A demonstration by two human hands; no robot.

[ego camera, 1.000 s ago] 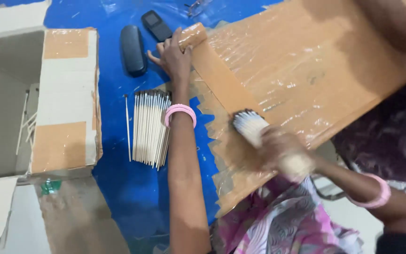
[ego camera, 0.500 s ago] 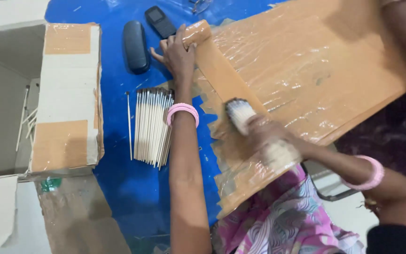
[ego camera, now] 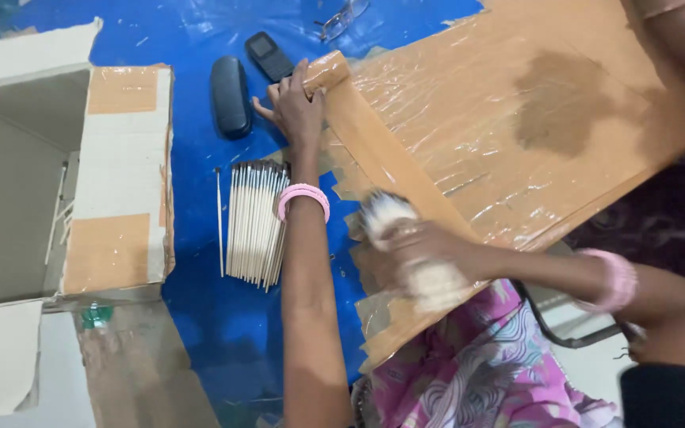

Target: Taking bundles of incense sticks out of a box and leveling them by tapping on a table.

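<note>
Left hand (ego camera: 297, 107) presses the cardboard board's (ego camera: 517, 135) taped corner; right hand (ego camera: 426, 254) — blurred — clenches a bundle of white sticks (ego camera: 406, 246) against it.

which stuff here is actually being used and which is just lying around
In use:
- cardboard sheet, covered in clear tape, left hand pressing its corner
- bundle of sticks gripped in the right hand, blurred
- row of sticks on the blue sheet, beside the left arm

Lying about:
- phone
- dark case
- glasses
- open cardboard box
</note>
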